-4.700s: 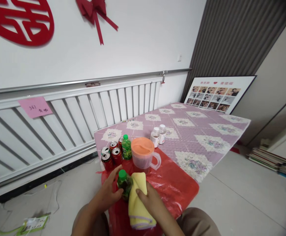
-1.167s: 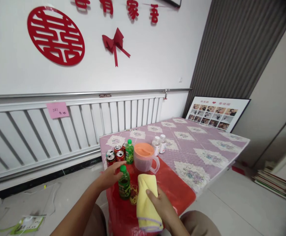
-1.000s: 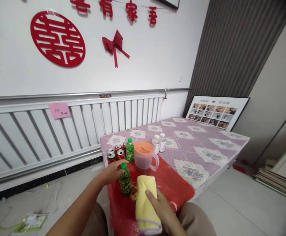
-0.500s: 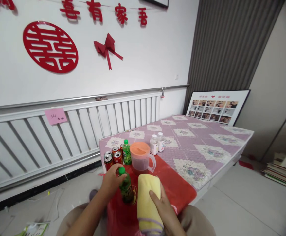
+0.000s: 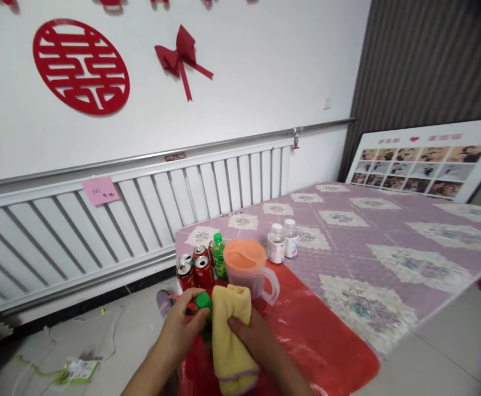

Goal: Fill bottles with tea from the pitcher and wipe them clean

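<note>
A green-capped bottle (image 5: 203, 301) stands at the near end of the red sheet (image 5: 318, 330), its body partly hidden. My left hand (image 5: 182, 324) has thumb and fingers round the bottle's upper part. In my right hand (image 5: 251, 335) is a folded yellow cloth (image 5: 231, 330), which lies against the bottle's right side. Just beyond are a clear pitcher with an orange lid (image 5: 244, 258), a second green bottle (image 5: 219, 258) and several drink cans (image 5: 202, 269). Two white-capped bottles (image 5: 276, 245) stand to the right of the pitcher.
The table has a purple floral cover (image 5: 339, 236). A white radiator (image 5: 149, 214) runs along the wall behind it. A framed photo board (image 5: 422, 165) leans at the back right. Cables and a power strip (image 5: 81, 370) lie on the floor at left.
The yellow cloth has moved left, up against the bottle, and now covers part of it. My right hand has moved left with it. The view has shifted closer to the table.
</note>
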